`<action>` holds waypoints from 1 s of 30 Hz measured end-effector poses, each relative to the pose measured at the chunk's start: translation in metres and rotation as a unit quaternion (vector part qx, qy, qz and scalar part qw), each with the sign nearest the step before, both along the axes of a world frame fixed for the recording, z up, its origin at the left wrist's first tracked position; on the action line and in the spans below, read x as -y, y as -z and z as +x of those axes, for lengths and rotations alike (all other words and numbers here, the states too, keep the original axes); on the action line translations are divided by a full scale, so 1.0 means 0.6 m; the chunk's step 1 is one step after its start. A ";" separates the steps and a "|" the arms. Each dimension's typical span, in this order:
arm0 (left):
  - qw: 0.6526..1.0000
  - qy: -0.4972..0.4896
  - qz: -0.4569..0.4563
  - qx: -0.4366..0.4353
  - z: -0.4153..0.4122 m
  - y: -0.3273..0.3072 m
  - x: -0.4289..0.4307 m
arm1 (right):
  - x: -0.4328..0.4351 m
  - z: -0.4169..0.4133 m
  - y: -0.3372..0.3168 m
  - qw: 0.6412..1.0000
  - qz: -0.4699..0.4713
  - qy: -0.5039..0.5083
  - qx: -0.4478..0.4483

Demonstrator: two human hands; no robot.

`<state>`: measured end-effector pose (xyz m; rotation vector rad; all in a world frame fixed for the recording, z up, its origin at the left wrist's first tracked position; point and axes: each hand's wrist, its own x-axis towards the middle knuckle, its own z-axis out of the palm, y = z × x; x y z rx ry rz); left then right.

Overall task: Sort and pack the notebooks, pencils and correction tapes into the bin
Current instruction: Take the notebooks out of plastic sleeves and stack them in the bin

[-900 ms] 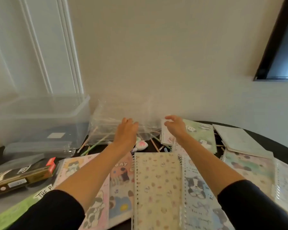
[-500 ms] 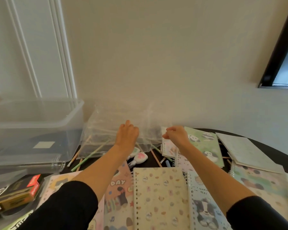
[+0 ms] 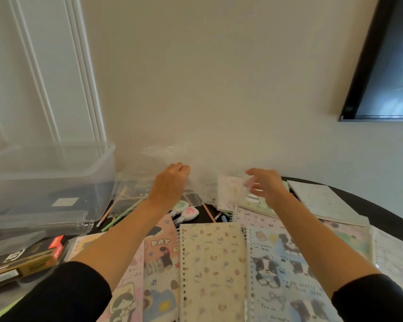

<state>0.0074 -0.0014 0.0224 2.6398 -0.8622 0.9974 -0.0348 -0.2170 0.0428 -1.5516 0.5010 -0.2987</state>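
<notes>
- Since the earlier frames both hands had lifted the clear plastic bag (image 3: 196, 173) off the table (image 3: 382, 212), so it stood taller against the wall than before; the view had also tipped slightly upward.
- The left hand (image 3: 169, 185) was curled closed on the bag's left part; the right hand (image 3: 266, 185) was half open, fingertips pinching a fold of the bag's right part, the film blurred there.
- The clear bin (image 3: 49, 180) stood left of the bag, near it; it looked almost empty, with only something dark and flat showing low through its wall; I could not tell whether that lay inside or beneath.
- Nearer the person than the bag lay two correction tapes (image 3: 184, 211) side by side; loose pencils (image 3: 116, 216) lay below and left of the bag, some seemingly inside it.
- Notebooks (image 3: 213, 270) were spread flat in front of the bag, overlapping, with more to its right.
- A boxed pencil pack (image 3: 23, 261) lay nearer the person than the bin.
- By my judgement the packing had barely begun; nearly every notebook, pencil and tape remained outside the bin.
</notes>
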 end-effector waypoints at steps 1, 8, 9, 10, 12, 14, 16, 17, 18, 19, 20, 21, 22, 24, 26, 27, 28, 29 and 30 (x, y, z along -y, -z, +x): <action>0.999 -0.007 -0.017 -0.030 -0.006 0.001 -0.004 | 0.000 -0.016 -0.002 1.000 0.019 -0.009 -0.002; 0.973 -0.095 -0.086 -0.190 -0.062 0.003 -0.024 | -0.039 -0.084 0.028 0.990 0.103 -0.088 -0.021; 0.972 -0.105 -0.058 -0.201 -0.074 0.007 -0.022 | -0.048 -0.093 0.036 0.989 0.109 -0.101 -0.023; 0.973 -0.107 -0.016 -0.205 -0.086 0.012 -0.019 | -0.055 -0.100 0.042 0.987 0.109 -0.113 -0.027; 0.970 -0.110 0.080 -0.200 -0.107 0.029 -0.010 | -0.065 -0.115 0.053 0.984 0.112 -0.131 -0.035; 0.963 -0.121 0.138 -0.199 -0.119 0.048 -0.004 | -0.067 -0.132 0.058 0.980 0.110 -0.157 -0.042; 0.962 -0.130 0.147 -0.190 -0.126 0.061 0.001 | -0.059 -0.147 0.060 0.972 0.106 -0.205 -0.044; 0.965 -0.123 0.138 -0.186 -0.131 0.066 0.005 | -0.049 -0.154 0.060 0.968 0.108 -0.223 -0.039; 0.968 -0.112 0.129 -0.184 -0.136 0.070 0.009 | -0.037 -0.157 0.061 0.969 0.107 -0.221 -0.029; 0.972 -0.100 0.116 -0.181 -0.138 0.073 0.012 | -0.022 -0.158 0.063 0.977 0.090 -0.193 -0.016; 0.974 -0.090 0.105 -0.179 -0.139 0.074 0.015 | -0.003 -0.155 0.069 0.990 0.041 -0.138 -0.008; 0.976 -0.084 0.099 -0.176 -0.140 0.075 0.017 | 0.016 -0.151 0.076 0.996 -0.048 -0.077 -0.015; 0.977 -0.080 0.097 -0.172 -0.141 0.074 0.019 | 0.037 -0.148 0.082 0.986 -0.162 -0.031 -0.036; 0.978 -0.075 0.097 -0.167 -0.144 0.072 0.024 | 0.071 -0.148 0.098 0.933 -0.341 -0.051 -0.100; 0.979 -0.072 0.091 -0.166 -0.149 0.070 0.029 | 0.091 -0.146 0.111 0.895 -0.391 -0.154 -0.150; 0.980 -0.069 0.088 -0.168 -0.151 0.069 0.032 | 0.096 -0.144 0.115 0.884 -0.390 -0.199 -0.166; 0.979 -0.067 0.083 -0.171 -0.153 0.069 0.034 | 0.095 -0.141 0.117 0.873 -0.390 -0.235 -0.177; 0.980 -0.063 0.079 -0.172 -0.154 0.070 0.037 | 0.094 -0.137 0.118 0.861 -0.399 -0.258 -0.181; 0.981 -0.059 0.075 -0.172 -0.154 0.071 0.039 | 0.091 -0.132 0.120 0.851 -0.414 -0.267 -0.181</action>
